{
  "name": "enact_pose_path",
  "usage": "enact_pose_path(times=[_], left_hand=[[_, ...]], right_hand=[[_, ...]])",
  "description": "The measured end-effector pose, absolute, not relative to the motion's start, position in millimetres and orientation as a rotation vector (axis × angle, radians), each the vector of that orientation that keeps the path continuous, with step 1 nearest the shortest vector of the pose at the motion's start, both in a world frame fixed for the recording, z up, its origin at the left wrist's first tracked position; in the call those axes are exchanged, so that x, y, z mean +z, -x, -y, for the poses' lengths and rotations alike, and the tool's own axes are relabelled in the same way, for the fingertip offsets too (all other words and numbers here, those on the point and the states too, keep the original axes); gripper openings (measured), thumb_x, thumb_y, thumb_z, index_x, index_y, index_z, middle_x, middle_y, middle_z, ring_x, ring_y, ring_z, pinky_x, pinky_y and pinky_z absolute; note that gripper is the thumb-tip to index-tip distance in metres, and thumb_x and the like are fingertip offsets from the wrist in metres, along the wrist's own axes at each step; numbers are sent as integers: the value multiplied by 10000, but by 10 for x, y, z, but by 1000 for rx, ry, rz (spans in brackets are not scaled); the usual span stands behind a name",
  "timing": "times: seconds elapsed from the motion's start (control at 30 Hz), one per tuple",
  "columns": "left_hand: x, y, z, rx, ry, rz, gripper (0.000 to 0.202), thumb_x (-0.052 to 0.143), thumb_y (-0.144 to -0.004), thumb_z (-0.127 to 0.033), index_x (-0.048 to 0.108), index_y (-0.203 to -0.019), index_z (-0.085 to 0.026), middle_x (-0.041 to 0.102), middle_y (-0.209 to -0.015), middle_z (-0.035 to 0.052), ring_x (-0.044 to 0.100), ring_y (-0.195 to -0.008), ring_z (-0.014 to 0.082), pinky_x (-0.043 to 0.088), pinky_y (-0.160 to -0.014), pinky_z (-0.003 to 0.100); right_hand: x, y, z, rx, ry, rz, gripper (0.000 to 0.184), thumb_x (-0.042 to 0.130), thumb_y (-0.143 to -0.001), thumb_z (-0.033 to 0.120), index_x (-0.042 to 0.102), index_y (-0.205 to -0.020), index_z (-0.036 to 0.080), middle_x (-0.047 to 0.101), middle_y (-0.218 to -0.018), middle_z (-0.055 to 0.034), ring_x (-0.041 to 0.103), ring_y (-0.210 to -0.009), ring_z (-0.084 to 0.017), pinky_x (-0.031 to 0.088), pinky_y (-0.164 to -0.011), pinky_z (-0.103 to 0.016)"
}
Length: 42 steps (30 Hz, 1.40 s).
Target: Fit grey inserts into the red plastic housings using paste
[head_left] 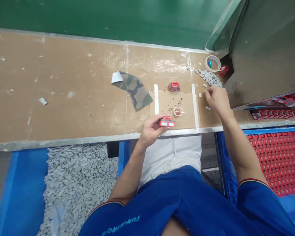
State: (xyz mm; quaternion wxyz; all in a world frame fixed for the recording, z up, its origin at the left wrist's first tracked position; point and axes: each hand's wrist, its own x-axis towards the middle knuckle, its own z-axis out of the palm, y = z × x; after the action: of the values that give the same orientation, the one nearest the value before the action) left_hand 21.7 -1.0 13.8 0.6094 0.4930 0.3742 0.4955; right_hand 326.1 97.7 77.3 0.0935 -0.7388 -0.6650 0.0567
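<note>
My left hand (151, 129) is closed on a small red plastic part (166, 123) with white panels, held just above the near edge of the brown workbench (63, 98). My right hand (215, 98) is further right, its fingers pinched together beside a scatter of small grey pads (211, 78); what it pinches is too small to name. Between the hands sits a small pink cup (178, 111) with a stick in it, on a cardboard sheet taped down by two white strips (156, 98). A second red part (174, 86) lies beyond the cup.
A camouflage cloth piece (135, 89) lies left of the cardboard. A tape roll (212, 63) stands at the back right by a grey machine housing (267, 49). A blue bin of grey pads (75, 183) is below left, a blue crate of red parts (272, 160) below right.
</note>
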Motion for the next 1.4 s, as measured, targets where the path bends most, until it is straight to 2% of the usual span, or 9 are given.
enact_pose_path(times=[0.1,0.23,0.3,0.43,0.57,0.7,0.83,1.0,1.4], left_hand=[[134,-219,10,1150,-1137,-860,420,932,-765,-348,822,-1142,-201,823,-1033,85,775,-932,190,634,-856,269],[119,-216,12,1142,-1140,-846,446,931,-765,-327,826,-1184,-216,834,-1040,84,785,-920,190,644,-857,278],[112,-211,7,1158,-1158,-840,469,919,-779,-315,817,-1230,-230,837,-1067,87,787,-941,192,647,-882,291],[117,-200,-9,1194,-1228,-775,484,874,-824,-286,788,-1300,-258,840,-1083,93,790,-977,209,654,-894,331],[120,-193,3,1137,-1213,-744,475,884,-814,-279,792,-1277,-235,839,-1084,108,807,-973,223,663,-860,320],[93,-192,31,1077,-1118,-735,457,916,-794,-331,781,-1210,-197,830,-1054,114,813,-987,226,659,-850,285],[75,-190,33,1065,-1140,-740,418,923,-788,-365,785,-1151,-208,817,-1091,98,800,-997,216,647,-885,288],[70,-188,30,1059,-1149,-768,425,941,-760,-362,793,-1132,-222,802,-1067,67,778,-952,190,634,-870,281],[54,-189,36,1075,-1169,-740,436,932,-781,-348,805,-1176,-212,814,-1123,88,784,-984,202,640,-900,300]], right_hand=[[706,-3153,-979,189,2166,1963,205,608,-910,306,730,-788,196,764,-822,-158,701,-891,-338,536,-842,-440],[671,-3044,-1031,221,2153,2022,152,611,-852,144,695,-741,206,765,-853,-147,693,-883,-323,528,-861,-446],[695,-3041,-1034,230,2134,2015,149,628,-843,127,697,-734,203,765,-877,-148,692,-896,-320,528,-868,-448],[807,-3068,-864,265,1994,1912,128,668,-872,196,731,-760,199,756,-838,-115,686,-830,-279,543,-851,-445],[952,-2894,-412,533,1680,1696,117,729,-883,308,770,-823,216,760,-801,-43,675,-710,-199,568,-705,-360],[1028,-2518,55,855,1402,1622,94,776,-894,321,782,-867,231,771,-854,-28,714,-769,-176,599,-680,-308],[967,-2248,234,1028,1291,1658,108,741,-954,319,779,-907,230,766,-906,-42,724,-821,-175,613,-695,-293],[864,-2182,193,1031,1308,1629,120,704,-971,305,763,-906,223,752,-878,-31,704,-767,-162,592,-671,-280],[853,-2151,163,998,1325,1703,108,656,-975,207,716,-886,204,727,-855,-29,672,-754,-160,525,-681,-288]])
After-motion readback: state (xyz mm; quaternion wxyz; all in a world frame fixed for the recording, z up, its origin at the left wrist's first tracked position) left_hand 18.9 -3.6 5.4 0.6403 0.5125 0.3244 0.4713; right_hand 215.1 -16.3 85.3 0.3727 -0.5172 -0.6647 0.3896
